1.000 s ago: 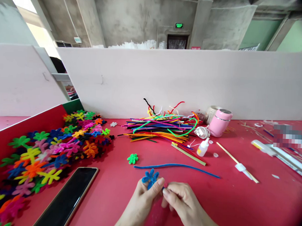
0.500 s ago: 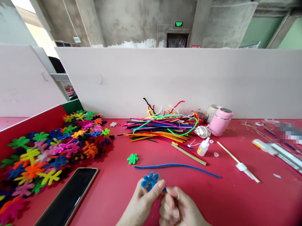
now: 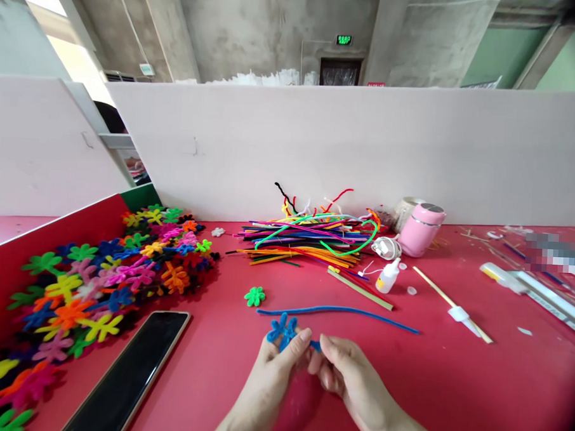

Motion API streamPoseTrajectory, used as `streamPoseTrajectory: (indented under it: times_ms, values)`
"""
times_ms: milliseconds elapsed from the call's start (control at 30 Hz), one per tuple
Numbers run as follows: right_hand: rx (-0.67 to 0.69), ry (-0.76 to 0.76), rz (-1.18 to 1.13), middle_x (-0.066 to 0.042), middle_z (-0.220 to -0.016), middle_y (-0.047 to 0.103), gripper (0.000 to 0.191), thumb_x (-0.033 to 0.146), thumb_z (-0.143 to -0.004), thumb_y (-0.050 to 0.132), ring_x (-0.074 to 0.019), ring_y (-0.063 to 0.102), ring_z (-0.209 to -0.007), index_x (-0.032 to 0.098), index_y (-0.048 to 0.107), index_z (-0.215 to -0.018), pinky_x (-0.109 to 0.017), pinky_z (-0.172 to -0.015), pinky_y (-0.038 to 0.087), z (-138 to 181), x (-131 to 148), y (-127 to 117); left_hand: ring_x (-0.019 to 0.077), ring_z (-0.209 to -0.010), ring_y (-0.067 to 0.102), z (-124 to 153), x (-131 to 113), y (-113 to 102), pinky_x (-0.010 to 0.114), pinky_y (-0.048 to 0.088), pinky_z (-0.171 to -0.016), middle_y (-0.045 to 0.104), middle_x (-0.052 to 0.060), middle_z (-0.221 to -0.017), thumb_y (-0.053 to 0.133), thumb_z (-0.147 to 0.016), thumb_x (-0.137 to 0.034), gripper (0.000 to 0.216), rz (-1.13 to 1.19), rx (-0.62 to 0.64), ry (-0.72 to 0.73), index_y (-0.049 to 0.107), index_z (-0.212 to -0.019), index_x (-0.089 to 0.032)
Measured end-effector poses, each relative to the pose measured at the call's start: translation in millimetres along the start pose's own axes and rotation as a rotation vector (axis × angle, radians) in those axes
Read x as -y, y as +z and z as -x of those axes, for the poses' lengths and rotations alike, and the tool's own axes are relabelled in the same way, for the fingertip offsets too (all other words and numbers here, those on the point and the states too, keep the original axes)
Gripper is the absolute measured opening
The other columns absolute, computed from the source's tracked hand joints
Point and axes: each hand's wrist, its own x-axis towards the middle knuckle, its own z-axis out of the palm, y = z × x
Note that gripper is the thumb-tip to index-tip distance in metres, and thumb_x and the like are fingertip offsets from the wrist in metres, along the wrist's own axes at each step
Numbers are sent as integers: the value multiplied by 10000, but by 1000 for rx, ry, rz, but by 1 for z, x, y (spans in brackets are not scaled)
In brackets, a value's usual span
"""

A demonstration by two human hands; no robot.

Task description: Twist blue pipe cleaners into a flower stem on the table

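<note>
A blue pipe-cleaner flower (image 3: 281, 330) with looped petals is pinched in my left hand (image 3: 277, 374), its petals standing up above the thumb and fingers. My right hand (image 3: 351, 377) pinches the short blue end that sticks out to the right of the flower, so both hands are closed on the same piece. Just beyond the hands lies a loose blue pipe cleaner (image 3: 340, 310), slightly curved. To its left rests a small green pipe-cleaner flower (image 3: 255, 296). My fingertips partly hide where the blue end joins the flower.
Coloured pipe-cleaner flowers (image 3: 108, 284) heap up at the left beside a phone (image 3: 128, 374). A bundle of pipe cleaners (image 3: 305, 238) lies at the back, near a pink cup-shaped device (image 3: 423, 229) and a glue bottle (image 3: 388, 276). A wooden stick (image 3: 437, 289) and a glue gun (image 3: 504, 279) are right.
Both hands have risen slightly. My right hand has turned and shifted to the right, and more of the flower's blue end shows between the hands.
</note>
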Motion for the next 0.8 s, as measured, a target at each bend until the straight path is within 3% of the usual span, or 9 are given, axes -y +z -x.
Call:
streamPoseTrajectory:
  times_ms: [200, 300, 400, 600, 800]
  values:
    - [-146, -415, 704, -4, -692, 519, 177, 286, -835, 421, -121, 492, -614, 173, 540, -901, -213, -569, 394, -2, 7, -10, 62, -443, 310, -5, 7, -10, 209, 288, -469, 356, -71, -457, 583, -725, -222, 264, 5, -173, 93, 415, -529, -166]
    - [-159, -680, 1056, -50, -808, 558, 276, 211, -804, 459, -163, 538, -720, 184, 495, -1076, -256, -643, 430, -4, 4, -16, 62, -446, 295, -6, 9, -11, 211, 280, -468, 353, -72, -466, 575, -729, -229, 253, 19, -172, 83, 415, -543, -167]
    - [-131, -821, 1291, -62, -780, 570, 273, 179, -810, 458, -177, 537, -722, 188, 528, -1074, -276, -642, 428, -6, 4, -19, 62, -436, 284, -6, 9, -9, 215, 270, -462, 346, -70, -446, 564, -735, -243, 277, 2, -155, 64, 422, -512, -161]
    - [-153, -924, 1373, -36, -679, 571, 181, 140, -811, 468, -144, 497, -632, 190, 623, -890, -277, -633, 393, -5, 10, -19, 64, -428, 249, -6, 11, -6, 221, 242, -450, 295, -76, -418, 564, -726, -270, 347, -47, -154, 22, 383, -450, -166]
    - [-73, -829, 1269, -35, -677, 536, 162, 165, -810, 450, -152, 468, -643, 184, 611, -797, -273, -608, 360, -2, 12, -19, 70, -462, 243, -4, 9, -9, 221, 258, -475, 286, -76, -465, 566, -728, -255, 306, -81, -106, 11, 376, -503, -172]
